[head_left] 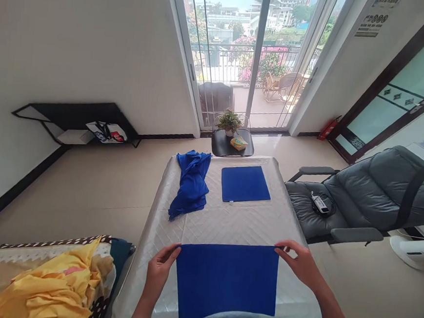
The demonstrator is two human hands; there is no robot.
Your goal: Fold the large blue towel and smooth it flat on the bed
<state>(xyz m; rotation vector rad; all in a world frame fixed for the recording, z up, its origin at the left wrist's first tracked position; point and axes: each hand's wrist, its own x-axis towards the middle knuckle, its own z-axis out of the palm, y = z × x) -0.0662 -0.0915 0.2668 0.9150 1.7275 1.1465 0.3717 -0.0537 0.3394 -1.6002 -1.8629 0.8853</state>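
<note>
A flat rectangle of blue cloth [228, 280] is stretched out in front of me, over the near end of the padded bed. My left hand [160, 262] pinches its top left corner between thumb and fingers. At the top right corner, my right hand [297, 261] has the same kind of pinch. Farther up the bed lies a folded blue cloth [246, 183], squared off, with a small white tag on its near edge. To its left sits a crumpled blue cloth [191, 184] in a loose heap.
The bed has a pale quilted cover [199, 226]. A grey recliner [363, 190] stands at its right, with a power strip [319, 203] on the seat. Yellow cloth [51, 286] lies on another bed at lower left. A black chair [220, 147] holds a potted plant [229, 122].
</note>
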